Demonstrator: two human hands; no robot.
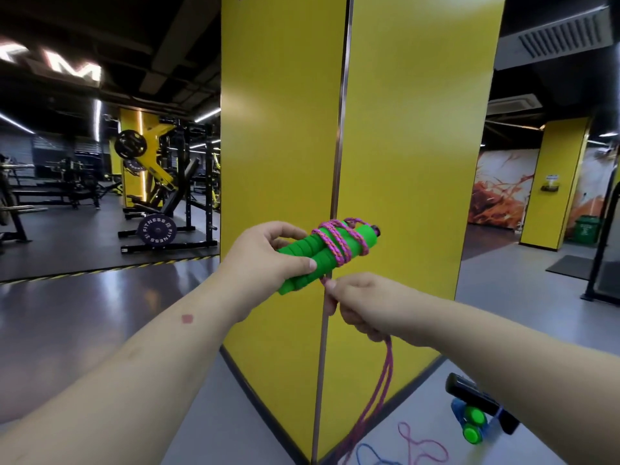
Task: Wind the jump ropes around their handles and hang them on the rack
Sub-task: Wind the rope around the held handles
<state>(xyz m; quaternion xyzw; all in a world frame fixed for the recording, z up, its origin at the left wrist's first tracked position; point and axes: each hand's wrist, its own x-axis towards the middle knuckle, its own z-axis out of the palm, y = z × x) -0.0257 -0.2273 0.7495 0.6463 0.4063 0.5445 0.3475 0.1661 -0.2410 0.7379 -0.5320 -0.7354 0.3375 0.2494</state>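
The right hand (360, 305) pinches the loose pink rope (379, 394), just under the 2 green handles (317, 255). The left hand (265, 256) grips the handles, which point up and right. Behind stands a yellow pillar (402, 129).

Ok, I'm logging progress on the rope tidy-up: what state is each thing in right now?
Green handles: paired side by side, held in the left hand.
Pink rope: partly wound round the handles, the rest hanging to the floor.
Right hand: pinching the loose rope below the handles.
Second jump rope: on the floor, blue cord loose, not wound.
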